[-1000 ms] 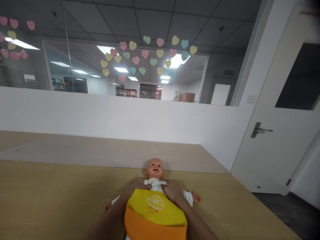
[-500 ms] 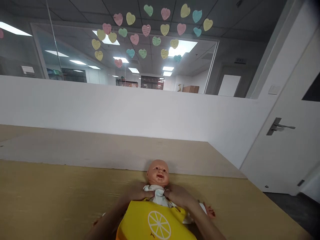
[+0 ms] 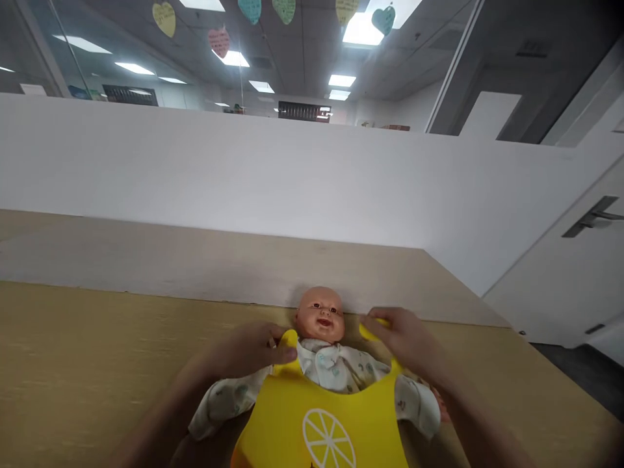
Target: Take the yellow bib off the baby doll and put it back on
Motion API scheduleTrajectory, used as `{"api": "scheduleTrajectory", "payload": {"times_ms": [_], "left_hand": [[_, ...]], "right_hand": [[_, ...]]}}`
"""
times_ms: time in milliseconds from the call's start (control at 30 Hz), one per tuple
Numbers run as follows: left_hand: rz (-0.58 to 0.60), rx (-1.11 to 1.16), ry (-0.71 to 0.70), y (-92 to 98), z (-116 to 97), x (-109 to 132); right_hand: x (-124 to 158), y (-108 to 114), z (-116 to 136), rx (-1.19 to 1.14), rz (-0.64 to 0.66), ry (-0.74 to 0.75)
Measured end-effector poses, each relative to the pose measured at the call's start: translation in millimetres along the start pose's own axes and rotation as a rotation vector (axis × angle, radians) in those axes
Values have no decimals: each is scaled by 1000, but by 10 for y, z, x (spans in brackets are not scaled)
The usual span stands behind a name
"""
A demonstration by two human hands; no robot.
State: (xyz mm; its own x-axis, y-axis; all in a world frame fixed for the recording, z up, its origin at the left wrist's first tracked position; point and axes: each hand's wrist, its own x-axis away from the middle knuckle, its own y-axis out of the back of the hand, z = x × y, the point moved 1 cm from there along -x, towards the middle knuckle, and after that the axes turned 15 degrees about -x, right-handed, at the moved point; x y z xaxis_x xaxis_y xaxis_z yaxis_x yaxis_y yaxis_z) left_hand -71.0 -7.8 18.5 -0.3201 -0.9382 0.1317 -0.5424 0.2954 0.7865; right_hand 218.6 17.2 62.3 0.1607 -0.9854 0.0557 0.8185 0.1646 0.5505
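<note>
A baby doll [image 3: 320, 314] lies on its back on the desk [image 3: 97, 344], head toward twelve o'clock, dressed in a patterned white onesie [image 3: 336, 364]. A yellow bib [image 3: 326, 422] printed with a lemon slice [image 3: 328, 439] lies over its chest and belly. The left hand [image 3: 248, 351], at ten o'clock from the bib, closes narrowly on the left strap tip [image 3: 289, 339] beside the doll's neck. The right hand [image 3: 402, 341], at two o'clock, pinches the other strap tip [image 3: 369, 329] near the doll's cheek. A white wall [image 3: 244, 182] rises beyond the desk.
</note>
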Motion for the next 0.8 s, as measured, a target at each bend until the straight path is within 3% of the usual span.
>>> {"api": "scheduleTrajectory", "payload": {"times_ms": [67,167,333,467,600,800], "left_hand": [[12,-38,-37,14,-61,29],[-77,-5,-29,9,-131,-3],[-125,418,45,-20,-201,-130],[-286,474,121,-105,-156,-268],[-421,426,227,-233,66,-430],[-311,475,304,-434,288,-571]], "right_hand": [[-42,23,84,-80,-182,26],[-174,-24,147,-81,-365,164],[-379,-155,72,16,-551,249],[-501,-168,-92,144,-571,181],[-682,-228,-281,157,-582,134],[-922,-448,-549,75,-303,72]]}}
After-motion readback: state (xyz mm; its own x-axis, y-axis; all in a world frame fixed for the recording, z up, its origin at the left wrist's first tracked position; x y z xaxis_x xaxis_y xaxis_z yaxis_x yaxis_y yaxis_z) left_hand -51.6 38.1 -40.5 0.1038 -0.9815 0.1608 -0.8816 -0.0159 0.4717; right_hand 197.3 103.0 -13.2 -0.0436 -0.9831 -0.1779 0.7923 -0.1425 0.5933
